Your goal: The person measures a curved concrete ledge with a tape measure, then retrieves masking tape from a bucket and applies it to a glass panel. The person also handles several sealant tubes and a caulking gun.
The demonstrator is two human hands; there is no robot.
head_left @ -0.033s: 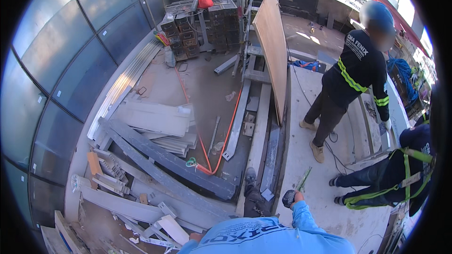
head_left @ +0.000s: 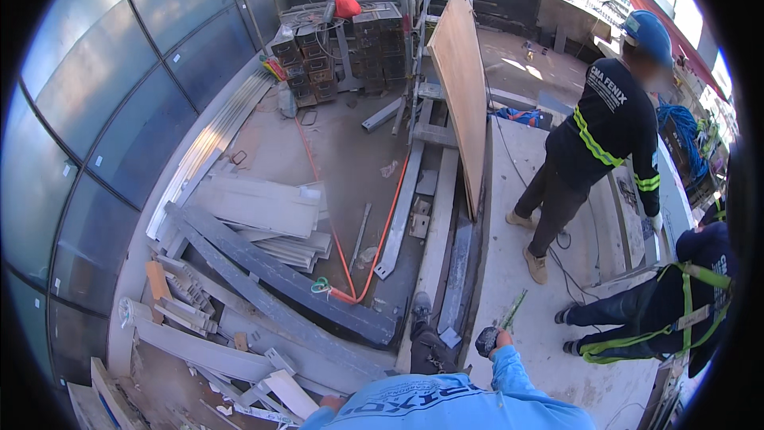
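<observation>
My right hand (head_left: 503,338), at the end of a light blue sleeve, is closed on a dark, rounded, rough-looking thing (head_left: 487,340) whose kind I cannot make out. Just beyond it, a thin green and whitish strip (head_left: 513,310) shows over the pale slab (head_left: 509,271). Only a small part of my left hand (head_left: 332,403) shows at the lower edge, beside a white board (head_left: 290,394); its fingers are hidden. Between the hands, a dark trouser leg and a shoe (head_left: 422,305) rest near a long metal beam.
Long grey beams (head_left: 294,287) and stacked white panels (head_left: 255,203) lie to the left. An orange hose (head_left: 387,227) loops across the floor. A plywood sheet (head_left: 460,95) stands upright ahead. To the right are a standing person (head_left: 593,143), another in a green harness (head_left: 676,302), and loose cables (head_left: 557,263).
The view has tilted slightly. The standing person's upper body has shifted a little to the right. My hands keep nearly the same place and hold.
</observation>
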